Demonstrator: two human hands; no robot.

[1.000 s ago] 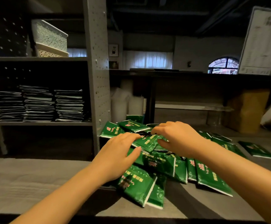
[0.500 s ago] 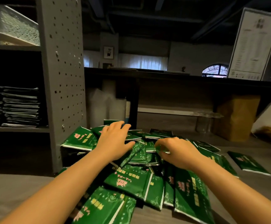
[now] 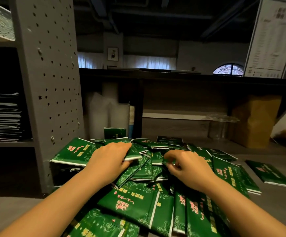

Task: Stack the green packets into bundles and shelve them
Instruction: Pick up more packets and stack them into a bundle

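A loose heap of green packets (image 3: 138,200) with red and yellow print covers the grey counter (image 3: 10,209) in front of me. My left hand (image 3: 109,159) grips one green packet (image 3: 133,153) near the top of the heap, fingers over it and thumb under its white edge. To its right, my right hand (image 3: 188,166) has its fingers curled down into the pile and pinches the edge of another packet (image 3: 157,159). One packet (image 3: 270,173) lies apart at the far right.
A grey perforated shelf post (image 3: 50,82) stands at the left, with stacked dark bundles (image 3: 2,117) on the shelf behind it. White rolls (image 3: 104,117), a brown paper bag (image 3: 255,120) and a dark raised ledge (image 3: 190,77) stand behind the heap.
My left hand has closed around a packet on top of the heap. My right hand stays on the pile, fingers curling onto a packet edge. The view has moved closer.
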